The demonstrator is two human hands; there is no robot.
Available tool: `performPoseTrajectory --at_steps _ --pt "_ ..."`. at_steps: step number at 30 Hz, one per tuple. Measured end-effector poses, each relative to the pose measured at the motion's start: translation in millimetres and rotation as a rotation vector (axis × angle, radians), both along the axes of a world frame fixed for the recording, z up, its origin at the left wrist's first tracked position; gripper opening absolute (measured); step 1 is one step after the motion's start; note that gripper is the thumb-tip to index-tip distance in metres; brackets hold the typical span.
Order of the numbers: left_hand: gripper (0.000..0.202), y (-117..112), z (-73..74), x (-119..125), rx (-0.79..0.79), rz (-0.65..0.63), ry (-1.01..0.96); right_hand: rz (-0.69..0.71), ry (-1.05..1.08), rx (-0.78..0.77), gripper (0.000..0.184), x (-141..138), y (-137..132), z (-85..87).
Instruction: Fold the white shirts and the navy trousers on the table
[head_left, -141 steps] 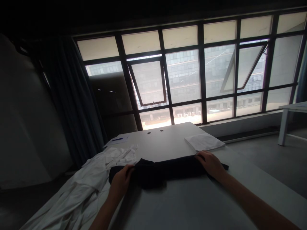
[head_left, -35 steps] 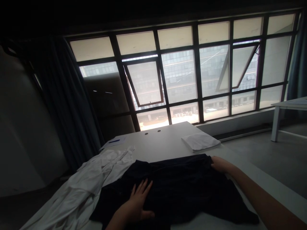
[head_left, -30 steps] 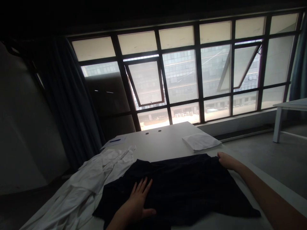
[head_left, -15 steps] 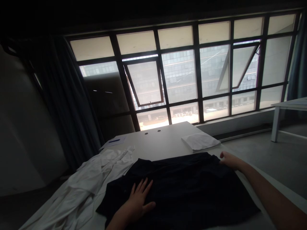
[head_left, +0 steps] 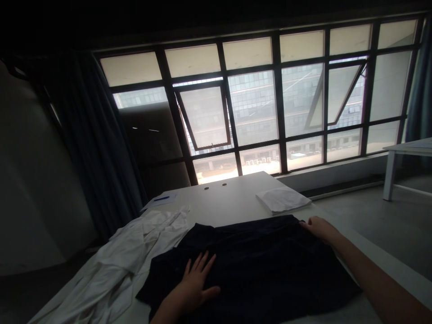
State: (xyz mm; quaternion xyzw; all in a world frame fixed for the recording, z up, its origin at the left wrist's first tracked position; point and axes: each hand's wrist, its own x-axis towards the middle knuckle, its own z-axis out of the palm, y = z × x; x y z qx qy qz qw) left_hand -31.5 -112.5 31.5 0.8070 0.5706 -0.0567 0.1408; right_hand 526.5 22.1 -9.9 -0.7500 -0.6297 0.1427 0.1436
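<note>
A black garment (head_left: 263, 265) lies spread out on the white table (head_left: 232, 200) in front of me. My left hand (head_left: 195, 285) rests flat on its near left part with the fingers stretched out. At the garment's far right corner, my right hand (head_left: 319, 227) touches the edge of the cloth; its fingers look curled on the fabric, but the light is dim.
A heap of white cloth (head_left: 128, 256) lies on the table's left side. A folded white garment (head_left: 282, 199) sits at the far right, a paper with a blue pen (head_left: 161, 198) at the far left. Another white table (head_left: 408, 153) stands by the window.
The black garment, bunched in a narrow band 4.7 s ago, now lies spread wide. Over the last second my right hand drew its far right corner outward; my left hand stayed flat.
</note>
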Motion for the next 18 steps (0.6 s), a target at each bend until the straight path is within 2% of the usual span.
performPoseTrajectory --at_steps 2,4,11,18 --pt "0.095 -1 2.6 2 -0.010 0.008 0.014 0.000 -0.013 0.008 0.025 -3 0 -1.7" --pt "0.096 -3 5.6 3 -0.024 0.017 0.026 -0.001 -0.023 0.016 0.019 -5 0 -1.2" --pt "0.096 -4 7.4 5 -0.031 0.015 0.021 0.016 -0.027 0.035 0.018 4 1 11.5" --pt "0.098 -3 6.4 4 -0.045 0.012 0.025 0.033 -0.032 -0.002 0.010 -4 -6 1.6"
